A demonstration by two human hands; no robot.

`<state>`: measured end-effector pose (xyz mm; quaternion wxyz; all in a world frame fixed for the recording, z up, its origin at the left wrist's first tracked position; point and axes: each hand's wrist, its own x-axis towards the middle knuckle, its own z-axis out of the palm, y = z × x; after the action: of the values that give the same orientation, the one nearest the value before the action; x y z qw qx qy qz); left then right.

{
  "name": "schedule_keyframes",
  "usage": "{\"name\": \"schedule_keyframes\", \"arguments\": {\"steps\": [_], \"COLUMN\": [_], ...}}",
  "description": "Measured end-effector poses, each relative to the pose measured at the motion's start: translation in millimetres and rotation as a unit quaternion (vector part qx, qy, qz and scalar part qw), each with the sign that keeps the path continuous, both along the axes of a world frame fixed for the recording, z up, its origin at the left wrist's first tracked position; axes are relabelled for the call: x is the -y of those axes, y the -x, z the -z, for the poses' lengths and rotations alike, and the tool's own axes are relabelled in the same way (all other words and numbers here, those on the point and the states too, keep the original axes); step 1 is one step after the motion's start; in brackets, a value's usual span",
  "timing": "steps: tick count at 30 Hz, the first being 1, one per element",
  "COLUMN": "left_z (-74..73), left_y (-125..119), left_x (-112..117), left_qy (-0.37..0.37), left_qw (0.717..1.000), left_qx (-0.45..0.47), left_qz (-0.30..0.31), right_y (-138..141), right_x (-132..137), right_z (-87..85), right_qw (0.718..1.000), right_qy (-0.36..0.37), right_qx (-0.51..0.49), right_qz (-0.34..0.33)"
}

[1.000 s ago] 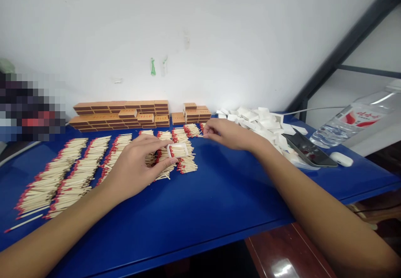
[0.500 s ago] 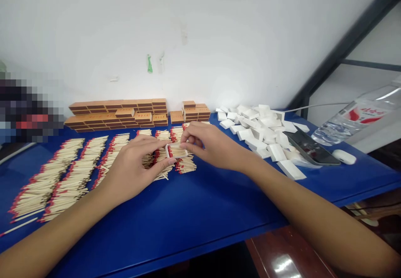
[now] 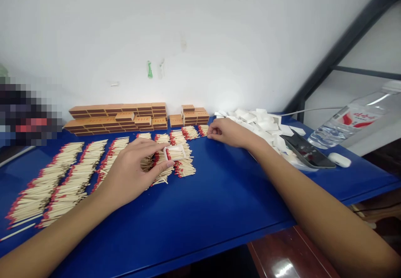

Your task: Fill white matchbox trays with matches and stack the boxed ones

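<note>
My left hand (image 3: 134, 161) grips a small white matchbox tray (image 3: 183, 149) by its ends between thumb and fingers, above the match rows. Red-headed matches (image 3: 173, 153) lie inside the tray. To the right, my right hand (image 3: 227, 131) has its fingers curled together at the end of a small pile of matches (image 3: 203, 130). Whether any match is between those fingertips is hidden. Long rows of loose matches (image 3: 46, 182) spread over the blue table (image 3: 200, 219), most with red heads to the left.
Orange-brown matchboxes (image 3: 138, 110) are stacked along the wall, with a smaller stack (image 3: 194, 115) beside them. White trays (image 3: 260, 121) are heaped at the right, partly behind my right arm. A phone (image 3: 308, 152), a white case (image 3: 340, 159) and a tilted water bottle (image 3: 351, 117) lie beyond.
My right hand has left the tray and moved right to the small match pile by the wall. The left hand still holds the tray in nearly the same place.
</note>
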<state>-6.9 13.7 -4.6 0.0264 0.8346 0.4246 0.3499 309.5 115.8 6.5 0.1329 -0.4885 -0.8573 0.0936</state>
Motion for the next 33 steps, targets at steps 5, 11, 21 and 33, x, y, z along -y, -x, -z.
{"name": "schedule_keyframes", "arguments": {"steps": [5, 11, 21, 33], "left_z": [-0.5, -1.7, -1.0, -1.2], "left_y": [-0.1, -0.8, 0.4, 0.2], "left_x": [0.6, 0.6, 0.2, 1.3], "left_qy": [-0.007, 0.003, -0.001, 0.002], "left_qw": [1.000, 1.000, 1.000, 1.000], "left_qx": [-0.002, -0.002, -0.006, -0.005], "left_qz": [-0.004, -0.006, -0.006, 0.006], "right_y": [1.9, 2.9, -1.7, -7.5], "right_x": [-0.2, 0.4, -0.7, -3.1], "right_z": [2.7, 4.3, 1.2, 1.6], "right_qw": [1.000, 1.000, 1.000, 1.000], "right_qy": [-0.014, -0.002, 0.000, 0.018], "right_qx": [-0.010, -0.006, 0.014, 0.015], "right_qz": [-0.008, -0.015, 0.015, 0.002]}}
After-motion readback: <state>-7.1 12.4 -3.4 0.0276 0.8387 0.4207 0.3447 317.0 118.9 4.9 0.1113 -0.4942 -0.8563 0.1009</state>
